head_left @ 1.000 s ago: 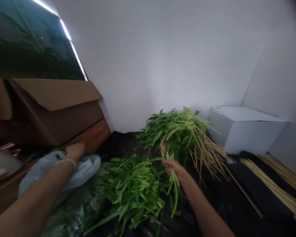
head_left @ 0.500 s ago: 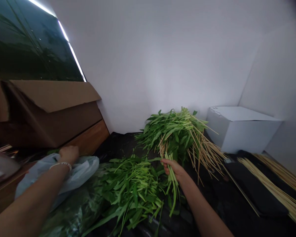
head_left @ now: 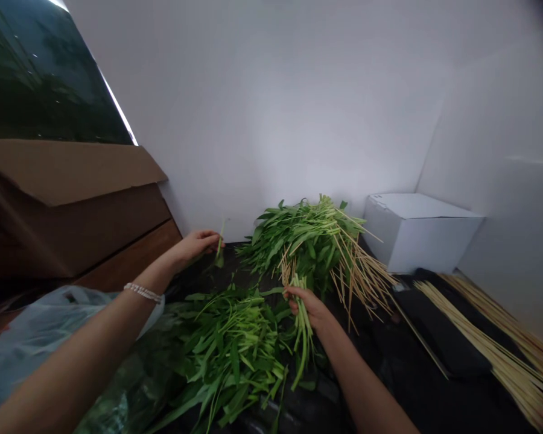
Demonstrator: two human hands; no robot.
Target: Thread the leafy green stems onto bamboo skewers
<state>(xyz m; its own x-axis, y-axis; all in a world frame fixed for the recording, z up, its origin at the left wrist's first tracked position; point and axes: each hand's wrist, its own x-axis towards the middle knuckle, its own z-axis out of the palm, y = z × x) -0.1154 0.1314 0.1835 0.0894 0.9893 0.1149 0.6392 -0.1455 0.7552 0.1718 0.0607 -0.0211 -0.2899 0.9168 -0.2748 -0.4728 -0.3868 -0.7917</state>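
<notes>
Raised over the black sheet, my left hand [head_left: 200,244] pinches a short green stem [head_left: 220,248] with a small leaf hanging from it. My right hand [head_left: 308,306] is wrapped round a bunch of green stems [head_left: 302,340], cut ends upward and the rest hanging below the fist. Just left of that fist lies a loose heap of leafy greens [head_left: 235,349]. Behind it sits a pile of bundled greens [head_left: 298,226], with thin bamboo sticks [head_left: 366,271] poking out to the right.
A pale plastic bag [head_left: 49,325] and a clear bag of greens [head_left: 136,386] lie at the left, below an open cardboard box [head_left: 72,217]. At the right are a white box [head_left: 434,241], a black flat object [head_left: 447,331] and long bamboo strips [head_left: 489,355]. A white wall [head_left: 262,108] rises behind.
My left hand has left the pale bag, moving right and up, and now carries a green stem. My right hand keeps the bunch in nearly the same place. The view has shifted slightly right.
</notes>
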